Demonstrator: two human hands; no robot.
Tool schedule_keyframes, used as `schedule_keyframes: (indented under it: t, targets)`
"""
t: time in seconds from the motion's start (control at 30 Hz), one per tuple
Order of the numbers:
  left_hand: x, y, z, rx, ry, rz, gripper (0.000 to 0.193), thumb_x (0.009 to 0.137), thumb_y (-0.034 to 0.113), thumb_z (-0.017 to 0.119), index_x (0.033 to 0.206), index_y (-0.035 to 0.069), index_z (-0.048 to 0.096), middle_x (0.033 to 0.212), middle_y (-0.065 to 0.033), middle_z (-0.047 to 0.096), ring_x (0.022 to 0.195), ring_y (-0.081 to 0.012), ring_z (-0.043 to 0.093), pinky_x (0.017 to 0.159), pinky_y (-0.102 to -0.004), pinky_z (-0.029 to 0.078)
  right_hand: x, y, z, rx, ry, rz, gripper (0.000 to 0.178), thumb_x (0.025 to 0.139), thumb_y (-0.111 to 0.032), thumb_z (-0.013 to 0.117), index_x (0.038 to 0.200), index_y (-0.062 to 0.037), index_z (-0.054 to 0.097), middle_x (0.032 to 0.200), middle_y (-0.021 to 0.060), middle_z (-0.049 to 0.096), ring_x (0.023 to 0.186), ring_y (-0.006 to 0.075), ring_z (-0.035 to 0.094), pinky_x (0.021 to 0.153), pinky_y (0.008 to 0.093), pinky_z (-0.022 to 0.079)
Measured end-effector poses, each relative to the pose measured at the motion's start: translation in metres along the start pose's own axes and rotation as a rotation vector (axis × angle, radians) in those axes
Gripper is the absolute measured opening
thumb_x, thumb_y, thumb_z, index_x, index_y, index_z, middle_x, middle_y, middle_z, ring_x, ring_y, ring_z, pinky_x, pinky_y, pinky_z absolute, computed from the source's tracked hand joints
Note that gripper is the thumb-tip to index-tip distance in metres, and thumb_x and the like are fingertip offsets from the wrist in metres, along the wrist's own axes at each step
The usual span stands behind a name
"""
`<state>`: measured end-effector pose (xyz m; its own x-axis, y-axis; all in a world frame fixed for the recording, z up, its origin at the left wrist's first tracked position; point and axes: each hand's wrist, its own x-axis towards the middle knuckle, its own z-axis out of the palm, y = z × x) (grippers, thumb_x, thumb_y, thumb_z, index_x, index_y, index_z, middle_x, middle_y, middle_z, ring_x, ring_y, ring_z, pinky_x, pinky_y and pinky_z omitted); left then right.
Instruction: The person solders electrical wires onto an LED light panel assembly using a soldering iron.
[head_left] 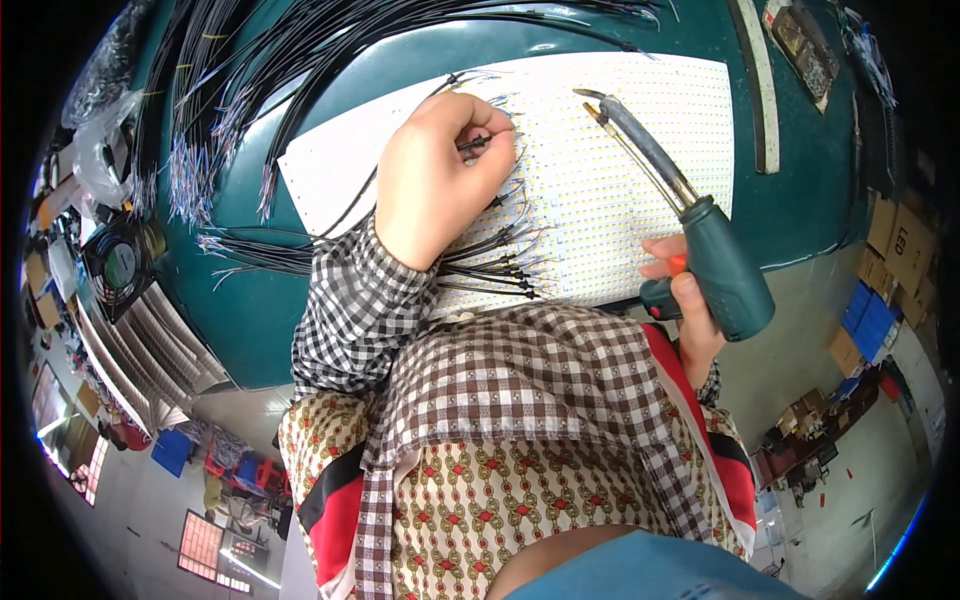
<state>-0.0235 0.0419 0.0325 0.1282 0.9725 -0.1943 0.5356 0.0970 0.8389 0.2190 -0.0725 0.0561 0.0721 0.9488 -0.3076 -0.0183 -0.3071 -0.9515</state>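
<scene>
My left hand [432,175] is over the left part of a white LED panel [690,100] covered in rows of small yellowish chips. Its thumb and fingers pinch a thin black cable [474,146] above the panel. My right hand [697,308] grips a green pistol-shaped soldering gun [728,268]. The gun's long metal tip points up and left over the panel; whether it touches cannot be told. Several black cables [500,272] with bare coloured wire ends lie side by side across the panel's near left part, below my left hand.
Large bundles of black cables [330,40] cover the far left of the green table [250,345]. A long pale bar [755,90] and a small stained tray [803,50] lie at the far right. A black fan [118,262] stands at the left, with cardboard boxes [905,245] beyond the table at right.
</scene>
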Motion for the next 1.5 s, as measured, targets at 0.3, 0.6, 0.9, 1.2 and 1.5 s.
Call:
schedule_keyframes:
  t: [0.3, 0.6, 0.9, 1.2, 1.5]
  targets:
    - [0.003, 0.006, 0.004, 0.152, 0.031, 0.057, 0.009, 0.077, 0.011, 0.071, 0.081, 0.004, 0.067, 0.078, -0.0087, 0.064, 0.067, -0.0215, 0.064, 0.062, -0.0324, 0.052, -0.001, -0.001, -0.002, -0.027, -0.026, 0.003, 0.041, 0.095, -0.032, 0.061, 0.113, 0.0048, 0.060, 0.108, 0.0175, 0.064, 0.103, 0.0302, 0.065, 0.079, 0.0374, 0.057]
    - [-0.002, 0.005, 0.012, 0.146, 0.073, 0.136, 0.011, 0.080, 0.009, 0.073, 0.086, 0.003, 0.066, 0.082, -0.0061, 0.065, 0.067, -0.0149, 0.062, 0.060, -0.0269, 0.050, -0.003, -0.002, -0.003, -0.056, -0.029, 0.046, 0.043, 0.095, -0.035, 0.060, 0.114, 0.0038, 0.059, 0.110, 0.0174, 0.064, 0.104, 0.0286, 0.065, 0.081, 0.0378, 0.056]
    - [-0.003, 0.008, 0.008, 0.239, 0.065, 0.138, 0.012, 0.080, 0.008, 0.074, 0.087, 0.003, 0.066, 0.082, -0.0057, 0.065, 0.068, -0.0123, 0.062, 0.063, -0.0250, 0.050, -0.009, -0.006, -0.003, -0.055, -0.040, 0.074, 0.040, 0.094, -0.032, 0.061, 0.114, 0.0038, 0.059, 0.109, 0.0165, 0.064, 0.104, 0.0284, 0.065, 0.081, 0.0373, 0.056]
    - [-0.001, 0.009, 0.011, 0.220, 0.091, 0.112, 0.012, 0.075, 0.014, 0.073, 0.079, 0.007, 0.065, 0.080, -0.0067, 0.065, 0.068, -0.0223, 0.066, 0.061, -0.0343, 0.052, -0.012, 0.012, -0.010, -0.050, -0.089, -0.038, 0.033, 0.081, 0.001, 0.076, 0.112, 0.0040, 0.065, 0.093, 0.0123, 0.073, 0.086, 0.0191, 0.070, 0.080, 0.0334, 0.057]
    - [-0.001, 0.009, 0.012, 0.218, 0.094, 0.104, 0.011, 0.075, 0.014, 0.073, 0.078, 0.008, 0.064, 0.078, -0.0051, 0.064, 0.066, -0.0211, 0.065, 0.059, -0.0338, 0.052, -0.017, 0.007, -0.009, -0.035, -0.116, 0.048, 0.024, 0.085, -0.008, 0.070, 0.105, 0.0039, 0.063, 0.090, 0.0114, 0.068, 0.086, 0.0192, 0.065, 0.080, 0.0333, 0.052]
